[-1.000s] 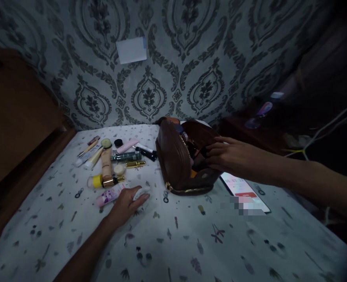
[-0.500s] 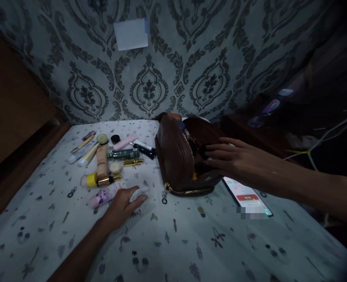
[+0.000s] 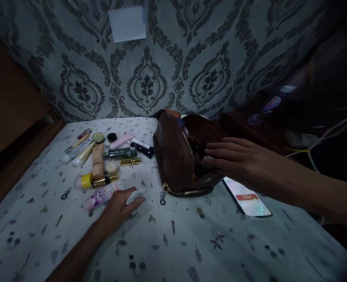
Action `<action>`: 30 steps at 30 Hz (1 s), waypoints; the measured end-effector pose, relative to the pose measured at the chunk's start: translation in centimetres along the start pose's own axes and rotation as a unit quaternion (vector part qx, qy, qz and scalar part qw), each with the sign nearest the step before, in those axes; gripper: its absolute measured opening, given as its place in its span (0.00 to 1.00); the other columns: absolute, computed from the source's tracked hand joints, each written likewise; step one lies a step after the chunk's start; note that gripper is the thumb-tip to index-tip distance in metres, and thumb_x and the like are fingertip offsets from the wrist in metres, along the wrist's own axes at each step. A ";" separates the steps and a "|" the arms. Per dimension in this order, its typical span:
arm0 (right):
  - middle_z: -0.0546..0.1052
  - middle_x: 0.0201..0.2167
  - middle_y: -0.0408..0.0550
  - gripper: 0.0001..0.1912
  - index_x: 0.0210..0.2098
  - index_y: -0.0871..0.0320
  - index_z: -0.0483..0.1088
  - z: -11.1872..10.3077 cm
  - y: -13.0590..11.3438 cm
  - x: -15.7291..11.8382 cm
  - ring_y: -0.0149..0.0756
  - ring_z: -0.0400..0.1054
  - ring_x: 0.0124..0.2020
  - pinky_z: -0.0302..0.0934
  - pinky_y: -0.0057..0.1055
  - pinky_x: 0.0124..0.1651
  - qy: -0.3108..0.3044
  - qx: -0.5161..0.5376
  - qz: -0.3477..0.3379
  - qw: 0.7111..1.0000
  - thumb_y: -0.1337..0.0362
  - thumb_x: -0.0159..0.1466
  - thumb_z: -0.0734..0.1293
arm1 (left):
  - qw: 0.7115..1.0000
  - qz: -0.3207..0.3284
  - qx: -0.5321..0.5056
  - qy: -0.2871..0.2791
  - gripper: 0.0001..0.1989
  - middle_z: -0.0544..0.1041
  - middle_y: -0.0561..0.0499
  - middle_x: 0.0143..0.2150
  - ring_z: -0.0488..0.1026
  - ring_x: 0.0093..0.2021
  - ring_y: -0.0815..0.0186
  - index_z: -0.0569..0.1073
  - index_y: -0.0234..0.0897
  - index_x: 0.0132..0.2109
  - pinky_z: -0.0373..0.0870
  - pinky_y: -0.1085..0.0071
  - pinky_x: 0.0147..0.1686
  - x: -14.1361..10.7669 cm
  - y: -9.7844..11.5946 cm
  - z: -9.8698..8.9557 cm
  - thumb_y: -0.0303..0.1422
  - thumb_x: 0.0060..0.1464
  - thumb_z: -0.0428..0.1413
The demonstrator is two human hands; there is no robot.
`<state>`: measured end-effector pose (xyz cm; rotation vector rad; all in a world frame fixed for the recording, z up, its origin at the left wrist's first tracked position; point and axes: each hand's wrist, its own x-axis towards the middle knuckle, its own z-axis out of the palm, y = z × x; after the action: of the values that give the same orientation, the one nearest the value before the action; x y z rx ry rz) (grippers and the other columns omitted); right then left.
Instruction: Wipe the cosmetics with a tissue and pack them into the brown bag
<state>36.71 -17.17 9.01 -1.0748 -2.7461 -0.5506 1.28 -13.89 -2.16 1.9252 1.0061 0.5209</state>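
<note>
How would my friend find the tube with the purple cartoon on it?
Find the big brown bag on the patterned white cloth, then look at the scattered makeup left of it in the picture. The tube lies at the near edge of that bunch, beside the left hand. Its purple cartoon sets it apart from the plainer tubes behind it.

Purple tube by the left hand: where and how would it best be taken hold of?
Probably across the middle of the purple tube, from above and the near side: it lies flat, the yellow-capped bottle sits just beyond its far side, and the left hand partly hides its right end.
</note>
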 end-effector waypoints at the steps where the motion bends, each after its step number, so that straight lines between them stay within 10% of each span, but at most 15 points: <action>1: 0.77 0.51 0.52 0.18 0.53 0.54 0.70 -0.3 -0.6 -0.1 0.47 0.69 0.56 0.64 0.47 0.57 0.025 0.005 0.013 1.000 0.72 0.66 0.59 | 1.000 0.001 0.001 0.001 0.20 0.58 0.58 0.22 0.59 0.23 0.72 0.58 0.38 0.26 0.54 0.75 0.26 0.0 0.0 0.0 0.46 0.61 0.48; 7: 0.80 0.37 0.50 0.10 0.42 0.58 0.71 0.7 -7.6 -0.1 0.38 0.74 0.43 0.69 0.35 0.46 0.193 0.161 0.057 0.966 0.76 0.65 0.63 | 1.000 0.009 0.024 0.001 0.19 0.63 0.57 0.23 0.62 0.24 0.70 0.61 0.38 0.27 0.59 0.75 0.27 0.1 -0.3 0.1 0.45 0.62 0.48; 14: 0.71 0.19 0.43 0.17 0.22 0.58 0.67 7.0 -14.9 0.4 0.31 0.64 0.25 0.60 0.32 0.33 0.088 0.284 0.096 0.950 0.66 0.68 0.62 | 0.997 0.025 0.073 0.016 0.19 0.68 0.56 0.22 0.67 0.23 0.68 0.64 0.38 0.26 0.62 0.75 0.26 0.2 -0.4 0.1 0.44 0.61 0.49; 21: 0.67 0.16 0.38 0.21 0.17 0.59 0.60 9.8 -16.0 2.5 0.25 0.56 0.20 0.49 0.26 0.25 -0.020 0.449 0.076 0.890 0.64 0.64 0.67 | 0.997 0.015 0.071 0.016 0.20 0.71 0.55 0.21 0.68 0.23 0.67 0.67 0.39 0.25 0.65 0.75 0.25 0.3 -0.7 0.0 0.45 0.61 0.49; 30: 0.62 0.15 0.37 0.20 0.17 0.59 0.54 10.2 -15.8 2.2 0.24 0.54 0.19 0.51 0.25 0.26 0.005 0.560 0.135 0.817 0.68 0.62 0.64 | 0.993 0.021 0.117 0.030 0.18 0.70 0.56 0.21 0.67 0.22 0.69 0.66 0.38 0.26 0.63 0.75 0.25 0.2 -0.4 0.0 0.42 0.61 0.50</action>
<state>24.39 -22.56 -4.27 -1.0012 -2.1369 0.9871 1.24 -13.60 -2.56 2.1521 1.1072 0.5055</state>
